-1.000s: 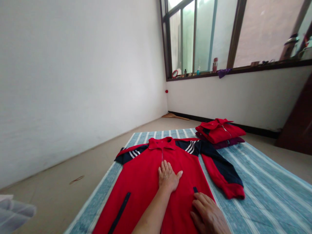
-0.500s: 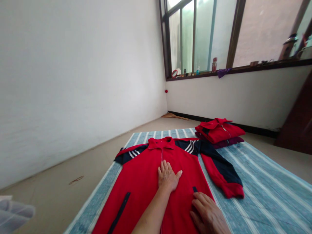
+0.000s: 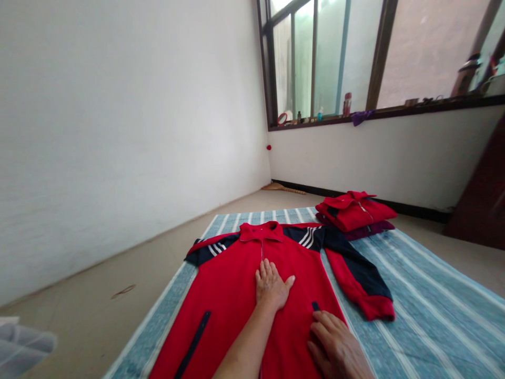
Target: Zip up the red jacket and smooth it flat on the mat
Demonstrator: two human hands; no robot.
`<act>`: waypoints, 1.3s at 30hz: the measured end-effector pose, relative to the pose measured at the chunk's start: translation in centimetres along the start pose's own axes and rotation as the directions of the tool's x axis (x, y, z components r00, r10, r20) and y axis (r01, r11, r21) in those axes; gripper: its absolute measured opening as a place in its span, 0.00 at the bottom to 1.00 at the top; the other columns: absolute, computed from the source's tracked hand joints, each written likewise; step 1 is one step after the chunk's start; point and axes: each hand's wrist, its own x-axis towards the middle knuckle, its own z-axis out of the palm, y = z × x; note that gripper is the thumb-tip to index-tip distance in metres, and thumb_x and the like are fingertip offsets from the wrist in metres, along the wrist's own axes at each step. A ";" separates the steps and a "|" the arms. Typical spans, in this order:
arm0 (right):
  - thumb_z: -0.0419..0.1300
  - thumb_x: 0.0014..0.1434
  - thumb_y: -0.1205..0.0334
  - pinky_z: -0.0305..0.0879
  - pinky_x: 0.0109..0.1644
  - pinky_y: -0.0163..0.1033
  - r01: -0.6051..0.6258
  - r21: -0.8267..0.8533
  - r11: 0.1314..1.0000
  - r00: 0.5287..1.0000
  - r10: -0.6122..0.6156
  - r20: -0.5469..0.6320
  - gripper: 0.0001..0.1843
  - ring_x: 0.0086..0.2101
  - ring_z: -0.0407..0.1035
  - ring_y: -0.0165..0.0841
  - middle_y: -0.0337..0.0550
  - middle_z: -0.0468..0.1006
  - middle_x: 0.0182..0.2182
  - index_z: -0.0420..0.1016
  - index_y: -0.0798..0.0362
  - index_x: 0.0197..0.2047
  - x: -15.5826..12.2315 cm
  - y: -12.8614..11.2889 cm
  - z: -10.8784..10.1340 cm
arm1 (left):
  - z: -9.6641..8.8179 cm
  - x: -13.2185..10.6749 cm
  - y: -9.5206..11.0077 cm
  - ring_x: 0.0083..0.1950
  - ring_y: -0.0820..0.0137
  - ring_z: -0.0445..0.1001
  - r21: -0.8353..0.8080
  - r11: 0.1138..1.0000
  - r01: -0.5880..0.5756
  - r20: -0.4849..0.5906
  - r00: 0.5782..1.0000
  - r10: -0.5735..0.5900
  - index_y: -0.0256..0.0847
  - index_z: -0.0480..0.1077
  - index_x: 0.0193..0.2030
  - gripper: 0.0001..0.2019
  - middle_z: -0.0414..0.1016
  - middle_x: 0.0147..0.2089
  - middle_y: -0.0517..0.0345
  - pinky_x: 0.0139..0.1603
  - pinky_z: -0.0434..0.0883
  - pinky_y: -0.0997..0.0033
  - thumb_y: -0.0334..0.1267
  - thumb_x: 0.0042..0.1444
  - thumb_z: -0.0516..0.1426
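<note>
A red zip-up jacket (image 3: 232, 295) with navy shoulder panels and white stripes lies face up, its collar away from me. My left hand (image 3: 272, 287) rests flat on its chest over the front zipper, fingers stretched out and thumb apart. Lower on the right side, my right hand (image 3: 335, 342) touches the jacket beside a dark pocket trim (image 3: 315, 306). Its fingers are slightly bent, with a gap to the thumb, and no grip shows. The jacket's right-hand sleeve (image 3: 361, 273) is spread outward; the other sleeve is mostly out of sight. The hem is cut off below the frame.
Beneath the jacket is a blue-and-white striped sheet (image 3: 430, 295). Folded garments, red (image 3: 357, 210) over purple (image 3: 373, 230), are stacked at its far right. A thin loop (image 3: 123, 291) lies on the floor at left. Bottles and small items line the windowsill (image 3: 323, 122).
</note>
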 end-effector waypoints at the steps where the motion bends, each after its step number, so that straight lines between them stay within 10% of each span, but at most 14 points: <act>1: 0.56 0.54 0.71 0.67 0.44 0.41 -0.002 0.000 1.000 1.000 0.002 0.004 0.07 0.40 0.70 0.37 0.43 0.74 0.39 0.68 0.50 0.36 0.0 0.0 0.0 | 0.0 0.0 0.0 0.71 0.53 0.38 0.004 1.000 0.000 -0.003 1.000 0.000 0.24 0.45 0.67 0.42 0.39 0.70 0.37 0.68 0.44 0.50 0.60 0.58 0.36; 22: 0.55 0.55 0.71 0.67 0.48 0.43 -0.062 0.023 0.998 0.998 0.062 0.019 0.07 0.42 0.70 0.37 0.44 0.74 0.40 0.68 0.50 0.35 0.2 -0.8 -0.6 | -0.3 0.0 0.1 0.71 0.53 0.37 -0.008 1.000 0.001 0.024 1.000 -0.001 0.24 0.44 0.67 0.42 0.37 0.70 0.38 0.68 0.44 0.51 0.60 0.58 0.36; 39: 0.48 0.64 0.59 0.63 0.39 0.34 -0.309 0.133 0.942 0.919 0.332 -0.213 0.15 0.31 0.69 0.31 0.43 0.74 0.29 0.72 0.51 0.30 0.6 1.7 -3.2 | -2.5 -1.5 0.0 0.71 0.57 0.35 -0.039 0.998 -0.057 -0.015 0.998 0.057 0.26 0.47 0.67 0.37 0.35 0.71 0.41 0.69 0.43 0.55 0.56 0.61 0.38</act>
